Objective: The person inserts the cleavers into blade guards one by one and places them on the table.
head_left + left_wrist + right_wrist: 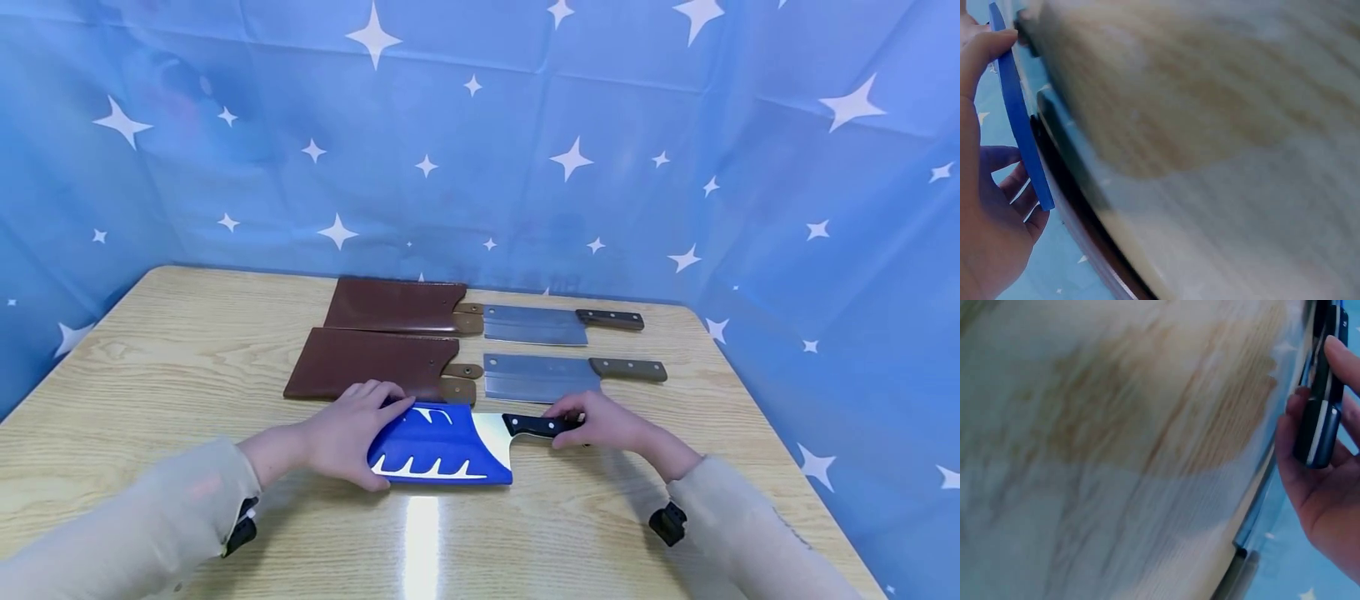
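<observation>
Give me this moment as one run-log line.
left hand: grips blue sheath | right hand: holds black handle | blade: partly sheathed | behind: two bare cleavers, two brown sheaths

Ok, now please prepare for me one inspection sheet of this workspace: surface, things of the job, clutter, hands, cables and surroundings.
Surface: wood-grain table; bright reflection near the front.
Job's things: blue sheath covers most of a cleaver's blade; the part beside its black handle is bare.
Clutter: behind, far brown sheath and near brown sheath, each beside a bare cleaver: far cleaver, near cleaver.
Hands: left hand grips the blue sheath; right hand holds the black handle near its end.
Cables: nothing seen.
Surroundings: blue backdrop with white stars.
</observation>
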### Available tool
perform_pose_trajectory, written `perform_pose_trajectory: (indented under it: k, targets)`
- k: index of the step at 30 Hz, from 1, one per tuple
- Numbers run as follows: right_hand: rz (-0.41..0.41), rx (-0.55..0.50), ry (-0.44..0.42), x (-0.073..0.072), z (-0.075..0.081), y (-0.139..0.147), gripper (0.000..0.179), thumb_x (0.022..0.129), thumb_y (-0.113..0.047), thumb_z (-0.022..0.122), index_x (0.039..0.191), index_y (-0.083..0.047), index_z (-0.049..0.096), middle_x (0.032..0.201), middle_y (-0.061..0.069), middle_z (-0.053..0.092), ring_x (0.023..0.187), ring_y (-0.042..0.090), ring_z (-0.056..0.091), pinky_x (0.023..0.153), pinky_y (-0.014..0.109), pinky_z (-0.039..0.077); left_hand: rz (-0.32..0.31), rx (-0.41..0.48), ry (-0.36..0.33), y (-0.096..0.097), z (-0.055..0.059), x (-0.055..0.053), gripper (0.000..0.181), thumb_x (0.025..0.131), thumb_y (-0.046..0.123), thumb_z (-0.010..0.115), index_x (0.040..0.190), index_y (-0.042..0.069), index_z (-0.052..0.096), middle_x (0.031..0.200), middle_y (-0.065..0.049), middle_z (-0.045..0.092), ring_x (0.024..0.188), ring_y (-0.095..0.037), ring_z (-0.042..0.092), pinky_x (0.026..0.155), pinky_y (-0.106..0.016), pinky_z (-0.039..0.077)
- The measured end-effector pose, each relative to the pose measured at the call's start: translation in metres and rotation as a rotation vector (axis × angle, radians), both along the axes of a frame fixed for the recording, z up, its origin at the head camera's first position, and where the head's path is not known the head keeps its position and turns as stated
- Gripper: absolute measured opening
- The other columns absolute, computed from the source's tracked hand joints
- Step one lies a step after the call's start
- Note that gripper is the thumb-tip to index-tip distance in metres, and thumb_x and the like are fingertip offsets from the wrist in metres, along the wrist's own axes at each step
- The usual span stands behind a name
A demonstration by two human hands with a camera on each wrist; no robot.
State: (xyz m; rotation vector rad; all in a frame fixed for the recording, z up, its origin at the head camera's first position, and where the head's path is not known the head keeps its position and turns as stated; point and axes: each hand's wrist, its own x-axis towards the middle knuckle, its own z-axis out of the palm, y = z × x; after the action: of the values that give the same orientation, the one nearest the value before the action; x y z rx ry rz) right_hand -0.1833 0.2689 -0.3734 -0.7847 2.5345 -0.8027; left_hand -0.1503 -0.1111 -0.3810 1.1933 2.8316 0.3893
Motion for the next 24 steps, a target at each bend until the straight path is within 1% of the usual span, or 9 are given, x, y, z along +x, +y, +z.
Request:
perform_pose_trajectory:
  k: [7,12,15,17,20,24]
  targets:
    - [0.033,0.004,0.015,-0.001,-0.006,-0.003,0.031,0.077,-0.022,0.076,0.102,-0.005,0.071,0.1,0.009,0.066,0.083,0.008,0.055,0.068,0.023,0.045,0.001,-0.02,-0.057,0.001,-0.007,0.002,0.099,0.062,0.053,0.076,0.139,0.001,0.042,0.133,-0.011,0.043,0.122,-0.026,0.04,0.099,-0.045,0.035]
    - [0.031,0.021,0.02,-0.001,-0.007,-0.003,0.031,0.077,-0.021,0.076,0.103,-0.005,0.07,0.097,0.006,0.064,0.08,0.008,0.051,0.068,0.023,0.043,-0.005,-0.013,-0.054,-0.001,-0.011,0.0,0.099,0.063,0.058,0.075,0.138,0.003,0.044,0.132,-0.01,0.045,0.122,-0.026,0.041,0.098,-0.045,0.035]
    - [0.037,0.021,0.014,-0.001,-0.004,-0.003,0.034,0.079,-0.023,0.075,0.106,-0.004,0.068,0.098,0.006,0.063,0.081,0.008,0.052,0.068,0.025,0.044,-0.01,0.015,-0.041,-0.003,-0.007,-0.004,0.095,0.064,0.061,0.074,0.137,0.006,0.047,0.13,-0.008,0.047,0.12,-0.025,0.042,0.098,-0.046,0.035]
    - [0.034,0.018,0.016,-0.002,-0.002,-0.002,0.038,0.08,-0.025,0.074,0.11,-0.003,0.066,0.099,0.007,0.064,0.082,0.01,0.054,0.069,0.025,0.045,-0.006,0.048,-0.033,-0.006,-0.002,-0.008,0.092,0.064,0.061,0.074,0.136,0.009,0.049,0.128,-0.007,0.049,0.118,-0.024,0.044,0.099,-0.048,0.034]
    - [0.008,0.015,0.04,-0.005,0.005,0.002,0.045,0.081,-0.028,0.072,0.116,0.0,0.063,0.104,0.01,0.064,0.088,0.016,0.058,0.073,0.028,0.047,0.023,0.095,-0.033,-0.011,0.009,-0.02,0.087,0.065,0.056,0.076,0.136,0.012,0.049,0.128,-0.007,0.05,0.118,-0.025,0.045,0.101,-0.052,0.032]
    - [-0.054,0.028,0.087,-0.014,0.013,0.013,0.048,0.083,-0.028,0.07,0.121,-0.001,0.059,0.115,0.014,0.062,0.101,0.026,0.058,0.081,0.036,0.048,0.089,0.127,-0.048,-0.022,0.02,-0.043,0.087,0.065,0.048,0.08,0.137,0.012,0.047,0.133,-0.011,0.049,0.122,-0.03,0.042,0.102,-0.057,0.029]
